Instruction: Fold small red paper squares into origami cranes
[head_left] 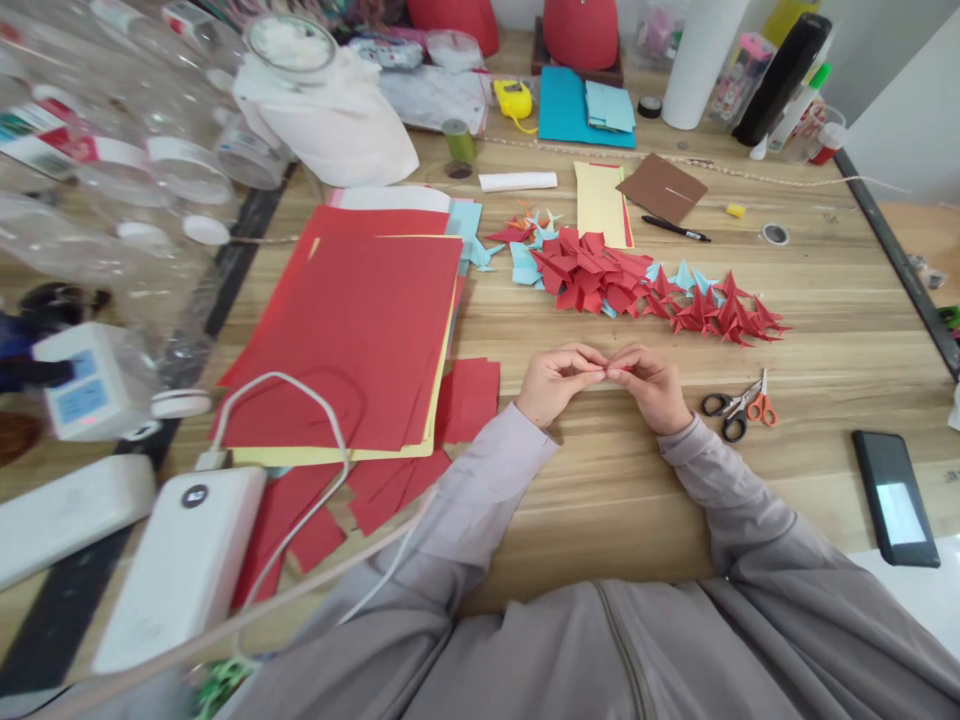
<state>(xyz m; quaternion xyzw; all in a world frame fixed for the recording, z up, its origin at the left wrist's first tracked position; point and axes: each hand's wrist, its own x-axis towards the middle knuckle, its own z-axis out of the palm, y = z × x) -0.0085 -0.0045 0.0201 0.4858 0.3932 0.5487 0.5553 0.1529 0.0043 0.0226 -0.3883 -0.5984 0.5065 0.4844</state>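
Observation:
My left hand [559,380] and my right hand [646,382] meet over the table, fingertips pinched together. Between them shows a small piece of red paper [613,368], mostly hidden by the fingers. Just beyond the hands lies a long heap of folded red paper cranes [592,270], mixed with light blue paper cranes [684,277]. To the right of my right hand are scissors with black handles [736,412] and scissors with orange handles [763,405]. Small red paper squares [469,400] lie left of my left hand, beside a stack of red sheets [360,340].
A white power bank [184,560] with a cable sits at the lower left, near several clear plastic bottles [112,190]. A phone [896,500] lies at the right edge. Farther back are a pen [675,228], brown paper [662,188] and a yellow tape measure [514,98].

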